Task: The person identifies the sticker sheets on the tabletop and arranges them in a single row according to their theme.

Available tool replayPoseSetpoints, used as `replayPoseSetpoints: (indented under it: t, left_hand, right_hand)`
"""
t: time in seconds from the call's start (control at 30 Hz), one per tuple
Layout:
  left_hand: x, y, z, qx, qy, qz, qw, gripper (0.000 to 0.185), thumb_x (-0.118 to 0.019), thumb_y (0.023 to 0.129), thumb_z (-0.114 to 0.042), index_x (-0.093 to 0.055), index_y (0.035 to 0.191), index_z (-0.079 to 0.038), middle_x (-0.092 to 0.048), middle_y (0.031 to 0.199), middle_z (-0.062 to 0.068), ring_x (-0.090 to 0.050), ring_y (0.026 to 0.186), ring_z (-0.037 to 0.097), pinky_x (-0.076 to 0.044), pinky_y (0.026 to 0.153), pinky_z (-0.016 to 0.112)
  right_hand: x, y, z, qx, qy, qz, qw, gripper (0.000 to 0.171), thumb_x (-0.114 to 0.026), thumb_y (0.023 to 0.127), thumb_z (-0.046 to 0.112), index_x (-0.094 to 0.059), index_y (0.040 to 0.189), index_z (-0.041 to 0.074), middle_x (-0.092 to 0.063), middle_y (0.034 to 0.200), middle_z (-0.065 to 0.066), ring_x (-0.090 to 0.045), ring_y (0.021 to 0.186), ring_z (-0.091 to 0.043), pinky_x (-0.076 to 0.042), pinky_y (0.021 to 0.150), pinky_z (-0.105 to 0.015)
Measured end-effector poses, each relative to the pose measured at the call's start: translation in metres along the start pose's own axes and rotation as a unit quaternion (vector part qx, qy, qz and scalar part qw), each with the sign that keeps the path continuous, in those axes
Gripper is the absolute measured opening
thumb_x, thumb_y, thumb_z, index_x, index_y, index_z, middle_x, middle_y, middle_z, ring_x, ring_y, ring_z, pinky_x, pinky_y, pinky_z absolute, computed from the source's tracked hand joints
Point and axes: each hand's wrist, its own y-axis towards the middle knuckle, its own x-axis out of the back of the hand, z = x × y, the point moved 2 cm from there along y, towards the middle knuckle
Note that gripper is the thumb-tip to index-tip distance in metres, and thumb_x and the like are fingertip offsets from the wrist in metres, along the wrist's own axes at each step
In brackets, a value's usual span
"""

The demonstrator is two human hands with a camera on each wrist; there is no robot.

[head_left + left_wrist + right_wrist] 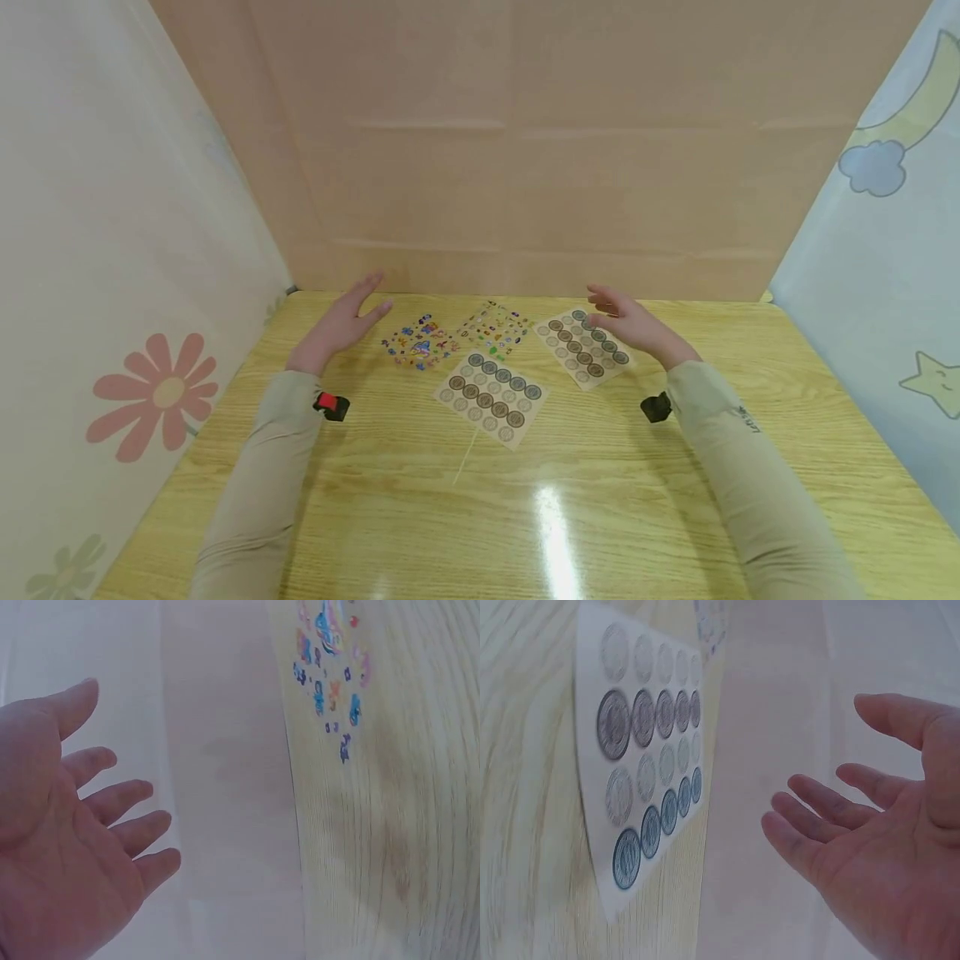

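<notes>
Left hand (341,323) and right hand (628,323): both held spread and empty above a wooden table (675,500), palms turned inward, well apart. Four sticker sheets are laid between them: a colourful sheet (420,342) nearest the left hand, a second colourful sheet (495,331), a round-seal sheet (491,397) in front, another seal sheet (583,348) partly under the right hand.

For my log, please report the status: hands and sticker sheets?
Left hand and right hand open, holding nothing. Four sticker sheets flat on table. Nothing in the way.
</notes>
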Motion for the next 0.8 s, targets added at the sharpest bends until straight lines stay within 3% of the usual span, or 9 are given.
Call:
replayPoseSetpoints:
  t: [0.2,0.37,0.57,0.8]
  left_hand:
    - [0.003,-0.006,0.0,0.005,-0.058,0.01,0.9983,0.07,-0.048,0.099,-0.044,-0.011,0.154,-0.021,-0.012,0.159,0.008,-0.017,0.141,0.037,-0.017,0.113,0.057]
    - [0.005,-0.009,0.001,0.013,-0.106,0.014,0.9942,0.071,-0.051,0.098,-0.043,-0.013,0.154,-0.023,-0.016,0.158,0.009,-0.022,0.139,0.04,-0.024,0.111,0.057]
    - [0.006,-0.012,0.001,0.026,-0.142,0.013,0.9894,0.07,-0.054,0.097,-0.041,-0.018,0.154,-0.02,-0.026,0.153,0.016,-0.03,0.136,0.041,-0.033,0.107,0.056]
    - [0.007,-0.014,0.005,0.028,-0.174,0.003,0.9843,0.068,-0.056,0.097,-0.037,-0.025,0.152,-0.013,-0.033,0.148,0.021,-0.037,0.131,0.041,-0.036,0.104,0.056]
  right_hand:
    - [-0.003,0.0,0.005,-0.018,0.097,0.012,0.995,0.058,-0.049,0.101,0.022,-0.023,0.151,0.008,-0.036,0.146,-0.02,-0.037,0.131,-0.04,-0.03,0.108,-0.057]
    - [-0.009,0.002,0.013,-0.021,0.171,0.025,0.985,0.057,-0.05,0.101,0.02,-0.024,0.15,0.007,-0.037,0.145,-0.019,-0.04,0.13,-0.038,-0.028,0.11,-0.053]
    - [-0.017,0.009,0.019,-0.027,0.213,0.031,0.976,0.055,-0.05,0.101,0.015,-0.027,0.149,0.005,-0.037,0.145,-0.021,-0.039,0.13,-0.039,-0.031,0.11,-0.05]
    - [-0.03,0.019,0.026,0.002,0.261,0.046,0.964,0.051,-0.046,0.102,0.01,-0.026,0.146,-0.003,-0.035,0.143,-0.029,-0.039,0.128,-0.045,-0.03,0.108,-0.054]
